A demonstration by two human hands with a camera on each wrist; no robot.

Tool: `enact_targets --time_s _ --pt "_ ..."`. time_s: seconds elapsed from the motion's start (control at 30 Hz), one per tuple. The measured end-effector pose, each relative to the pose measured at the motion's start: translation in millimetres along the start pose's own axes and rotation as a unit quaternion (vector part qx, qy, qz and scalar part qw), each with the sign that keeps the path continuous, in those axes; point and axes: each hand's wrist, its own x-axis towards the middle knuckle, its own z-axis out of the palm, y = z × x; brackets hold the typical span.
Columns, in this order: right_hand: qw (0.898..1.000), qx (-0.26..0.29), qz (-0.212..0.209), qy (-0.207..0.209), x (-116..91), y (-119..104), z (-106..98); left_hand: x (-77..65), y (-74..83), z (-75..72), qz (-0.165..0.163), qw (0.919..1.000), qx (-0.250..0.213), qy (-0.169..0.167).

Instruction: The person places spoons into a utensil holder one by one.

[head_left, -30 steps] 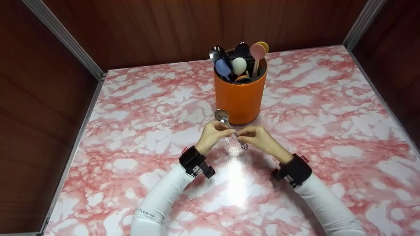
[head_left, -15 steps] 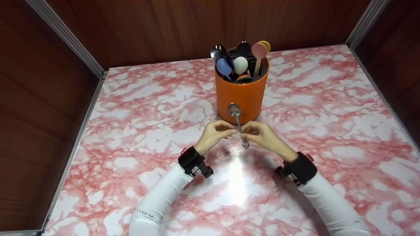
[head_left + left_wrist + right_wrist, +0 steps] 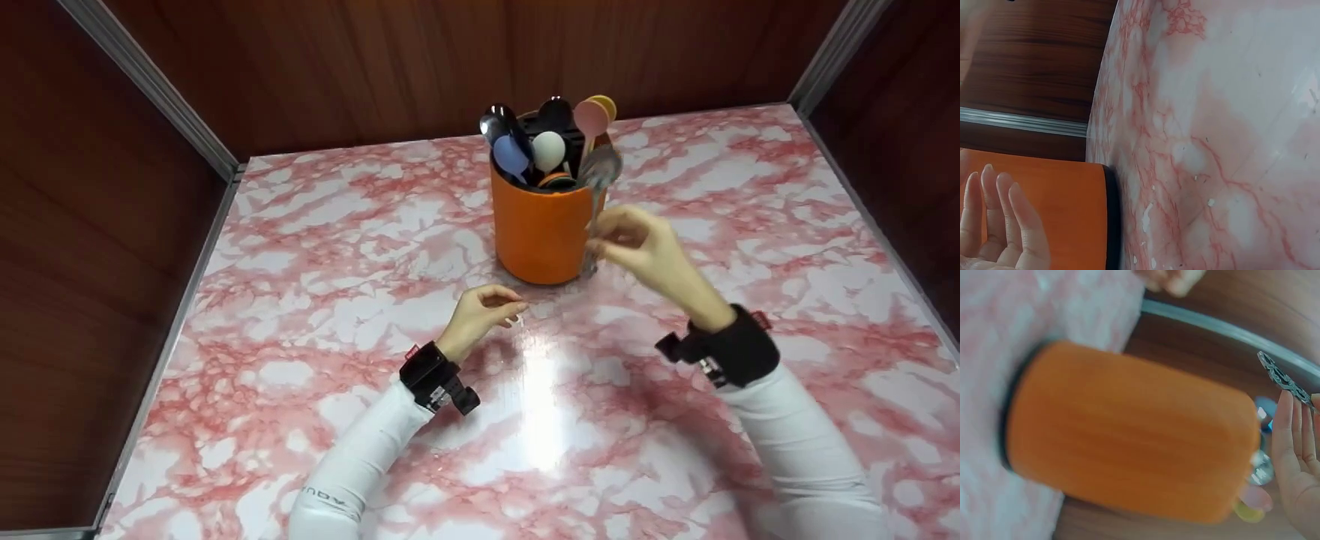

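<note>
My right hand [image 3: 641, 244] pinches a silver metal spoon [image 3: 602, 166] between thumb and fingers, bowl end up. In the head view the bowl overlaps the right rim of an orange utensil holder [image 3: 546, 232]. The right wrist view shows the spoon's ornate openwork handle [image 3: 1283, 378] sticking out past the fingers. Low over the table, in front of the holder, is my left hand [image 3: 480, 319], its fingers loosely bent and nothing between them. In the left wrist view, the left hand's fingers [image 3: 1028, 225] overlap the holder's orange side.
Blue [image 3: 510, 157], white [image 3: 548, 151], pink [image 3: 591, 118], yellow [image 3: 606, 106] and black [image 3: 556, 114] round-headed utensils stand in the holder. The table [image 3: 337, 270] has a red-and-white marbled top. Dark wood panels [image 3: 420, 67] enclose its back and sides.
The right hand has lifted the spoon up and to the right, from in front of the holder to its right rim. The left hand has left the spoon, staying near its place.
</note>
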Motion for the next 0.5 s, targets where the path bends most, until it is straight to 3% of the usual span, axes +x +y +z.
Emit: enact_targets --time_s 0.2,0.5 --pt "0.998 0.015 -0.019 0.063 38.0 -23.1 -26.3 -2.6 -2.8 -2.0 -0.006 1.0 -0.002 0.002" --pt "0.992 -0.076 -0.011 0.101 81.7 -32.0 -34.0 -5.1 -4.7 -4.9 -0.021 0.9997 0.005 0.008"
